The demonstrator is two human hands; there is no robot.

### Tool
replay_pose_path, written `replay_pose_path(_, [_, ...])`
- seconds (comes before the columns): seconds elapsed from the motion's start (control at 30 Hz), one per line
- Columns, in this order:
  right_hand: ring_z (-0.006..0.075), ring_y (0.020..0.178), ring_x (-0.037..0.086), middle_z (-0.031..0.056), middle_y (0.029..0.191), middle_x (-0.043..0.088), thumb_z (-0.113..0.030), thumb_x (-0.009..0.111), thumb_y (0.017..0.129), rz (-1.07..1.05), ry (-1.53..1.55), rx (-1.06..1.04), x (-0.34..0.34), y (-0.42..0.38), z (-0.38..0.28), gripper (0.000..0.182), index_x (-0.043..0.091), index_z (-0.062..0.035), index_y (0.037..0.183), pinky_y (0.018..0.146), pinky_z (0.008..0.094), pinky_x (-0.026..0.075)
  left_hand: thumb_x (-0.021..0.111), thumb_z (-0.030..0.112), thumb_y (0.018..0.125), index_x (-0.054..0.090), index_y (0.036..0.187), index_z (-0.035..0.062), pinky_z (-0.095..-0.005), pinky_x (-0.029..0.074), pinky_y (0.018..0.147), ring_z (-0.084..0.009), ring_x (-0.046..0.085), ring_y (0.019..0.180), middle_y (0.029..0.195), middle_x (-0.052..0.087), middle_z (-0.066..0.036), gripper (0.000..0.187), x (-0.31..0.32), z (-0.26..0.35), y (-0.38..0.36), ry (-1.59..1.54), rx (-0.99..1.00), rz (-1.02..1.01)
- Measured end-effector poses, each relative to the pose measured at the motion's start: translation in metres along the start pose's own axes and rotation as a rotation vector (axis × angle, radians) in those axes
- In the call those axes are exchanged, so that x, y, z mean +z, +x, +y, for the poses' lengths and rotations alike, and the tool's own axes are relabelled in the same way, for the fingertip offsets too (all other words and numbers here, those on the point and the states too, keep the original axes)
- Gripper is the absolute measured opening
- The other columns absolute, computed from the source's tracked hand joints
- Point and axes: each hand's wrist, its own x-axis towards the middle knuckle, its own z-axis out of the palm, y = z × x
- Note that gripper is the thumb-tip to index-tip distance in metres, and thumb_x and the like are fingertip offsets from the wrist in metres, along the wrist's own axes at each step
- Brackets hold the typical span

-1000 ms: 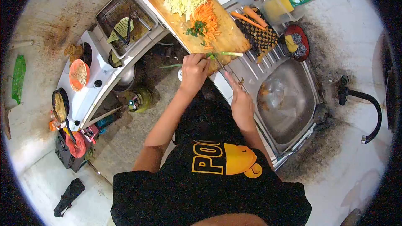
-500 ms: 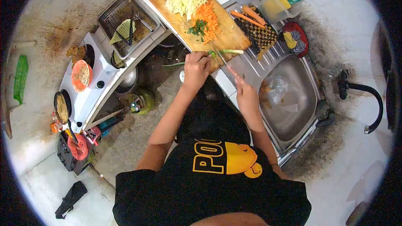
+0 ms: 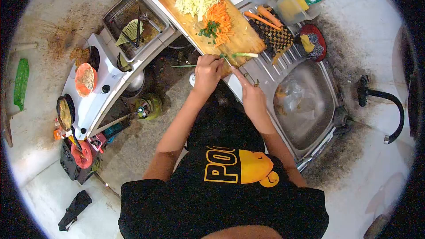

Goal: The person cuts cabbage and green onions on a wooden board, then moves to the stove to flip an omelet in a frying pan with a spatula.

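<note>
A wooden cutting board [image 3: 245,35] carries shredded cabbage [image 3: 197,1], carrot strips [image 3: 219,17] and chopped green leaves [image 3: 210,29]. At its near edge my left hand [image 3: 207,74] is closed round a green onion, whose thin leaf [image 3: 182,66] sticks out to the left. Right of those fingers lies a piece with a white end [image 3: 245,55], on the board. My right hand [image 3: 253,95] is wrapped round a knife, index finger stretched along it. The blade [image 3: 227,60] points up and left, close to my left fingertips; the handle is mostly hidden in the hand.
Two carrots [image 3: 264,17] lie on a checkered mat right of the board. Beyond are plastic containers and a red bowl [image 3: 312,42]. The metal sink [image 3: 305,128] holds a clear plastic bag. Left are a wire-basket tray [image 3: 150,24] and a stove [image 3: 99,48] with a pan.
My right hand and the knife have shifted slightly left and down, and the blade is nearer my left fingers. My left hand has barely moved, still on the green onion.
</note>
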Motion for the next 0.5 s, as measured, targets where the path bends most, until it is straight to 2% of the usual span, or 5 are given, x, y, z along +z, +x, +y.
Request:
replay_pose_path(0.13, [0.0416,0.061,0.063,0.0237,0.067,0.062,-0.010,0.048,0.096,0.000,0.057,-0.008,-0.005,0.003,0.001,0.056,0.043,-0.0409,0.143,0.053,0.0503,0.050,0.073,0.000,0.071,0.071,0.080,0.0011,-0.0385,0.047,0.071,-0.0276,0.061,0.079,0.084,0.067,-0.010,0.009,0.000,-0.005,-0.002,0.012,0.025,0.000])
replay_pose_path(0.2, [0.0422,0.063,0.064,0.0248,0.069,0.062,-0.013,0.046,0.097,0.058,0.154,-0.040,-0.002,-0.009,0.013,0.055,0.042,-0.0419,0.143,0.056,0.0510,0.051,0.073,0.000,0.070,0.071,0.079,0.0011,-0.0379,0.048,0.071,-0.0273,0.062,0.078,0.083,0.067,-0.009,0.009,0.002,-0.004,-0.003,0.000,0.006,0.075])
replay_pose_path(0.43, [0.0441,0.070,0.064,0.0286,0.077,0.062,-0.015,0.043,0.099,-0.011,0.241,0.004,-0.013,0.000,0.002,0.051,0.043,-0.0404,0.143,0.062,0.0532,0.050,0.073,0.000,0.071,0.070,0.078,0.0013,-0.0381,0.048,0.071,-0.0265,0.063,0.078,0.080,0.068,-0.009,0.008,-0.001,-0.004,-0.004,0.006,0.004,0.059])
replay_pose_path(0.5, [0.0446,0.071,0.064,0.0272,0.077,0.063,-0.014,0.043,0.099,0.061,0.298,-0.069,-0.002,-0.002,0.005,0.050,0.044,-0.0400,0.142,0.062,0.0532,0.050,0.073,-0.001,0.071,0.070,0.078,0.0008,-0.0382,0.048,0.072,-0.0270,0.063,0.078,0.081,0.067,-0.009,0.008,0.001,-0.004,-0.004,-0.035,0.022,0.072])
